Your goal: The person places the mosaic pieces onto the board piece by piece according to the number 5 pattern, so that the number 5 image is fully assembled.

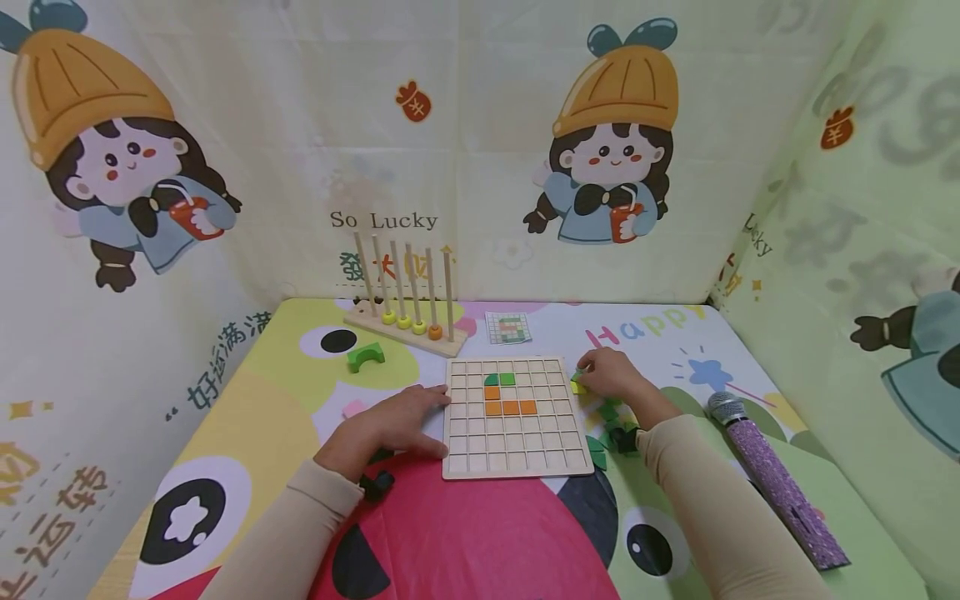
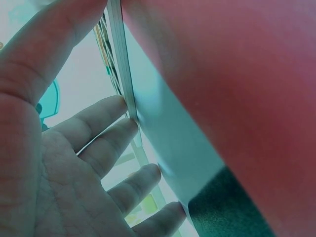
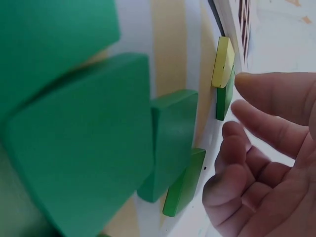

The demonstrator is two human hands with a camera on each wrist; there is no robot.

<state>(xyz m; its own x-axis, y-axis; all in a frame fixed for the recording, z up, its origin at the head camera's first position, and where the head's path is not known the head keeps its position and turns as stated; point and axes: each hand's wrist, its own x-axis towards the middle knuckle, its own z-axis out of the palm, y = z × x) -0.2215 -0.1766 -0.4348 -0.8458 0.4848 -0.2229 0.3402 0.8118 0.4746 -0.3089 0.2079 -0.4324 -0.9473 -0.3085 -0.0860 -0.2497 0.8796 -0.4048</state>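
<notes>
A wooden grid board (image 1: 517,442) lies mid-table, holding several orange squares (image 1: 511,407), a green square (image 1: 507,379) and a dark green rounded tile (image 1: 492,380). My left hand (image 1: 393,421) rests against the board's left edge, its fingers extended in the left wrist view and the thumb lower along the edge. Beyond the right edge, my right hand (image 1: 611,377) reaches down to a yellow block (image 3: 223,62) and a green block (image 3: 225,96). Thumb and index tips are right at these blocks with a gap between them; the other fingers are bent.
Further green blocks (image 3: 173,143) lie right of the board, near the right wrist. A peg stand (image 1: 405,327) with beads and a pattern card (image 1: 508,328) stand behind it. A green arch (image 1: 366,357) is at left, a glittery microphone (image 1: 783,483) at right.
</notes>
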